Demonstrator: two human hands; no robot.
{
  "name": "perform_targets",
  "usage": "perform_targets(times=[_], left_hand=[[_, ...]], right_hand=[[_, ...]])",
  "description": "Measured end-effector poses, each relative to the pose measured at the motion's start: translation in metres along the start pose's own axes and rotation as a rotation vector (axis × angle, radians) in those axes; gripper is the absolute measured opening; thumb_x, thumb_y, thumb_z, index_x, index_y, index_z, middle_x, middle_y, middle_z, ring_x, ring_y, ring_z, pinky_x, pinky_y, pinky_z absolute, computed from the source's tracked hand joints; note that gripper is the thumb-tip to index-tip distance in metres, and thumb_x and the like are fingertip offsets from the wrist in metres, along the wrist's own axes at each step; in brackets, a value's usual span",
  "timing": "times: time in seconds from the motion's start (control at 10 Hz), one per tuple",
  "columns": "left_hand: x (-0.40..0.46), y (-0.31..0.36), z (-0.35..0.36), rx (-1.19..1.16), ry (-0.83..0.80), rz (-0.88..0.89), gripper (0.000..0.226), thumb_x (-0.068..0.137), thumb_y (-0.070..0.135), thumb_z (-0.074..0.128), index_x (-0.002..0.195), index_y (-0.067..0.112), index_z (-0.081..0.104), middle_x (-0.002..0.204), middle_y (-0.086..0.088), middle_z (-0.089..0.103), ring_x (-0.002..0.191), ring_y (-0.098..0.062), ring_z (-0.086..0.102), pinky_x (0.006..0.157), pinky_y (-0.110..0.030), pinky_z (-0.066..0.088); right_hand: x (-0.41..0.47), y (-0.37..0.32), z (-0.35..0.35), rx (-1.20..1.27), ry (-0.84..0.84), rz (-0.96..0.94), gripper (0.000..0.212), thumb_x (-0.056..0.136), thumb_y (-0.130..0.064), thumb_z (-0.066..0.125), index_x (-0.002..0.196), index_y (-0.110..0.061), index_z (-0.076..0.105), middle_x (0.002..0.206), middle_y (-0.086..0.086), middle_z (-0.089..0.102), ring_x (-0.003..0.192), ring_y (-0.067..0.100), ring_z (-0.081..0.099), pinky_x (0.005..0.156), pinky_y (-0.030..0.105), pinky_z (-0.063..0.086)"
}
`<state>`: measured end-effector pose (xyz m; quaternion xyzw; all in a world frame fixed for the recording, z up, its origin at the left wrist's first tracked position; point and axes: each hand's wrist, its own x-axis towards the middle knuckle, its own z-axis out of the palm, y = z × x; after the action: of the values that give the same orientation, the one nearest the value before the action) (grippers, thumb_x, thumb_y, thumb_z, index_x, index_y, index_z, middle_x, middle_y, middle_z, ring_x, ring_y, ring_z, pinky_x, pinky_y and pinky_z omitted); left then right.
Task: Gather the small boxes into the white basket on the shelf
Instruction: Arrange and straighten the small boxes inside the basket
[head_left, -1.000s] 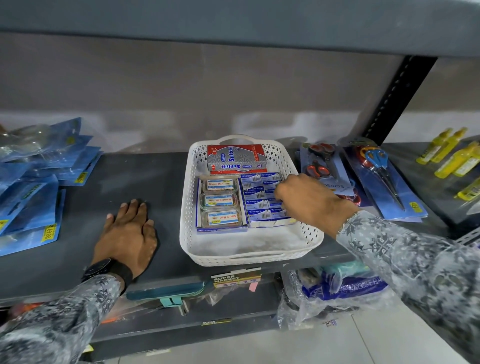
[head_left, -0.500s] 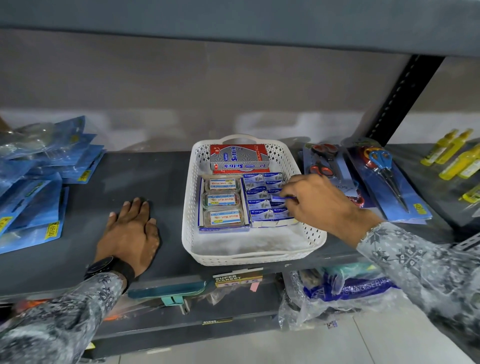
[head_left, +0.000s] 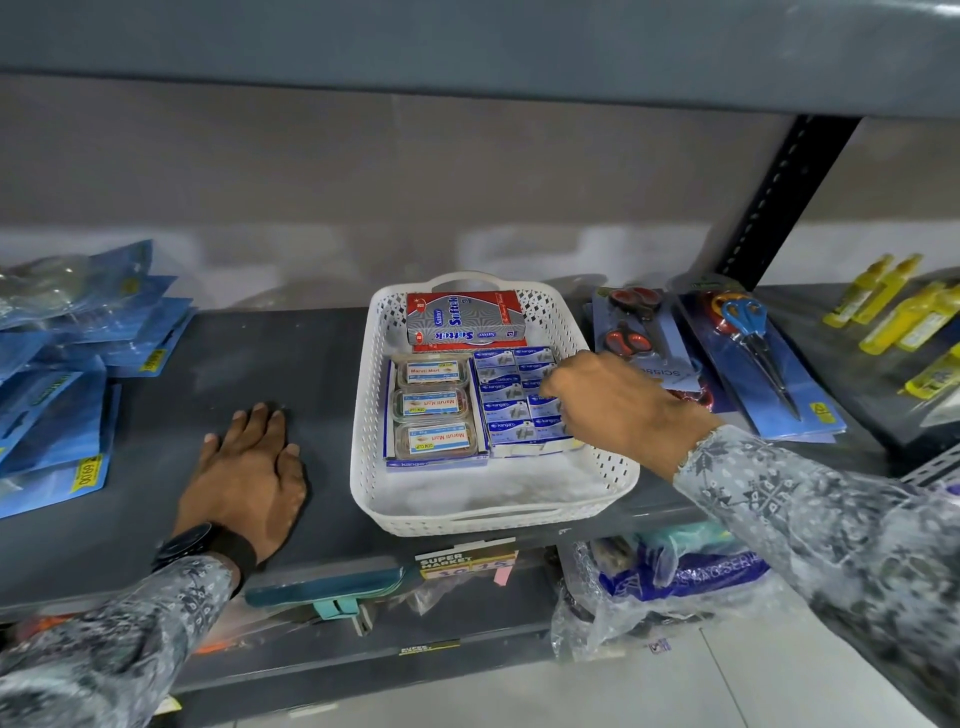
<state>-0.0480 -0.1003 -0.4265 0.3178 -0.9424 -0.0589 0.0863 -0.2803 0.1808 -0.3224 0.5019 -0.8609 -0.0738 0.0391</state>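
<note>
— White perforated plastic basket (head_left: 613, 467) sits at the centre of the frame on the dark grey shelf (head_left: 322, 364), and the small blue-and-white cardboard boxes (head_left: 506, 410) are already packed in rows in its right half. So what is the step in hand?

— Tidying the rows, I would judge. The right hand (head_left: 618, 402) reaches in over the basket's right rim, its fingertips down on the boxes at the right end of the rows — curled, but whether it pinches one box or only presses them I cannot tell, since the back of the hand hides the fingers.

— How to do it well?

— Nudge lightly toward the left, so the boxes close up against the three clear plastic tubs with labels (head_left: 434, 408) beside them, and keep each one flat; a hard push could ride one box over its neighbour. The red-and-silver carton (head_left: 465, 325) at the far end gives a stop to square against.

— And the other hand?

— The left hand (head_left: 244, 478) lies flat and open on the shelf, lower left of centre, well apart from the basket and holding nothing.
</note>
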Motion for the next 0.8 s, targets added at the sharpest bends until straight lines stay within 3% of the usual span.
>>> perform_targets(times=[0.3, 0.6, 0.8], left_hand=[[0.0, 0.001, -0.001, -0.005, -0.002, 0.0, 0.069, 0.09, 0.039, 0.014, 0.148, 0.009, 0.034, 0.159, -0.012, 0.031, 0.147, -0.03, 0.024, 0.12, -0.046, 0.017], [0.0, 0.001, -0.002, -0.012, -0.009, 0.001, 0.069, 0.09, 0.039, 0.014, 0.149, 0.009, 0.034, 0.159, -0.011, 0.03, 0.148, -0.03, 0.024, 0.12, -0.046, 0.017], [-0.002, 0.001, -0.001, -0.01, -0.017, -0.003, 0.068, 0.09, 0.039, 0.015, 0.148, 0.009, 0.034, 0.159, -0.012, 0.031, 0.148, -0.031, 0.024, 0.119, -0.046, 0.017]], right_hand=[[0.008, 0.006, 0.0, 0.061, -0.099, -0.024, 0.039, 0.078, -0.004, 0.064, 0.113, -0.017, 0.075, 0.106, 0.008, 0.067, 0.098, 0.031, 0.065, 0.082, 0.042, 0.057], [-0.001, -0.001, 0.005, 0.186, -0.047, 0.077, 0.046, 0.075, 0.0, 0.06, 0.111, -0.023, 0.078, 0.107, 0.007, 0.069, 0.1, 0.032, 0.065, 0.087, 0.042, 0.056], [-0.013, -0.018, 0.011, 0.218, -0.116, 0.154, 0.04, 0.077, -0.002, 0.055, 0.109, -0.012, 0.076, 0.113, 0.011, 0.071, 0.106, 0.034, 0.065, 0.095, 0.045, 0.053]])
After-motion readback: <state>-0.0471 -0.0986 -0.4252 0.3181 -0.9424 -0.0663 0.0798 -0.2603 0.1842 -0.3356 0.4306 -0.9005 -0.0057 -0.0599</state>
